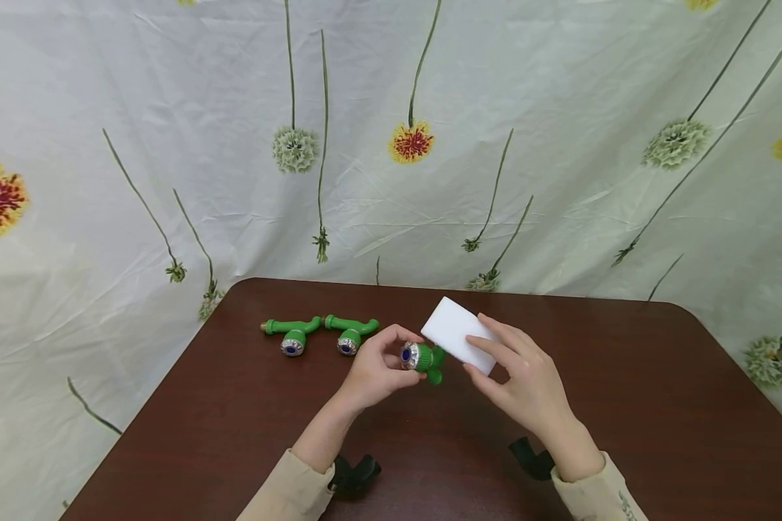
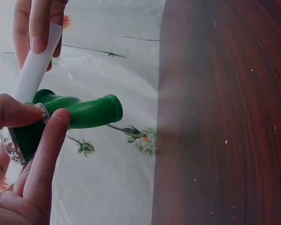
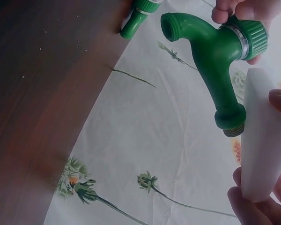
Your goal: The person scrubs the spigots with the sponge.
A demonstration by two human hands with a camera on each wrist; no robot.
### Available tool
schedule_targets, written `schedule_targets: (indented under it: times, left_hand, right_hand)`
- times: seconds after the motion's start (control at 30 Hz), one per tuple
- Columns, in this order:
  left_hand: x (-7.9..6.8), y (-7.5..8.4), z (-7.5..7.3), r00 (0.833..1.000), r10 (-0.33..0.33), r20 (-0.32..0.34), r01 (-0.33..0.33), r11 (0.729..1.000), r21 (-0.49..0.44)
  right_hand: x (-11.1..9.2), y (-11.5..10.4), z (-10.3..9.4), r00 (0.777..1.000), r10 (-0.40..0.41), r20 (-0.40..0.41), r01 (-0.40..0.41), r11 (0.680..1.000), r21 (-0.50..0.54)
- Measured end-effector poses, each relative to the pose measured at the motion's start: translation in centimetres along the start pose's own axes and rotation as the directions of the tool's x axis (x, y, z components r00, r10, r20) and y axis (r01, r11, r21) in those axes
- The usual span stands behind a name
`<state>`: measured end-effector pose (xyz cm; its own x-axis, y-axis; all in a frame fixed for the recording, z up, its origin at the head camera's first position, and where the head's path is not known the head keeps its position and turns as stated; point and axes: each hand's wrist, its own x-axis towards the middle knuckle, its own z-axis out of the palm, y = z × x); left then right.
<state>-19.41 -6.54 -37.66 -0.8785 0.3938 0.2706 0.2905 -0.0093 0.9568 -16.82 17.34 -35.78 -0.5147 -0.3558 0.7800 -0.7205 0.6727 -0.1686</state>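
Observation:
A green faucet (image 3: 215, 65) with a ribbed, silver-ringed knob is pinched at the knob by my left hand (image 1: 381, 367), held above the table. Its curved spout and threaded inlet show in the right wrist view. My right hand (image 1: 521, 373) grips a white rectangular block (image 1: 457, 333), a sponge by its look, between thumb and fingers. The block (image 3: 264, 136) is right at the faucet's threaded end in the right wrist view. In the left wrist view, the sponge (image 2: 37, 70) stands behind the green faucet body (image 2: 84, 112).
Two more green faucets lie on the dark wooden table (image 1: 625, 391), one at the left (image 1: 293, 333) and one beside it (image 1: 352, 331). Black straps (image 1: 358, 474) show near both wrists. A flower-printed cloth (image 1: 378, 188) hangs behind the table.

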Motion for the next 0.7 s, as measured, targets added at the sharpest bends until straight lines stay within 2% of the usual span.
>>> schedule_targets:
  times: [0.2, 0.27, 0.43, 0.57, 0.7]
  left_hand:
    - [-0.06, 0.11, -0.15, 0.998, 0.036, -0.041, -0.031, 0.991, 0.129]
    - [-0.07, 0.14, -0.14, 0.998, 0.053, -0.04, -0.047, 0.989, 0.141]
    - [-0.02, 0.13, -0.13, 0.994, 0.072, -0.079, -0.064, 0.993, 0.099]
    - [0.01, 0.3, -0.13, 0.994, 0.029, -0.107, -0.027, 1.0, 0.011]
    - [-0.01, 0.54, -0.14, 0.993, -0.004, -0.115, -0.002, 0.999, -0.049]
  right_hand:
    - [0.05, -0.02, -0.04, 1.0, 0.003, -0.009, -0.003, 1.0, 0.014]
    - [0.06, -0.02, -0.06, 1.0, 0.003, -0.01, -0.002, 1.0, 0.015]
    - [0.07, -0.01, -0.07, 1.0, 0.006, -0.004, -0.006, 1.0, 0.022]
    - [-0.01, 0.11, -0.09, 1.0, 0.01, -0.002, -0.01, 1.0, 0.025]
    - [-0.16, 0.42, -0.2, 0.999, 0.046, -0.026, -0.046, 0.999, 0.017]
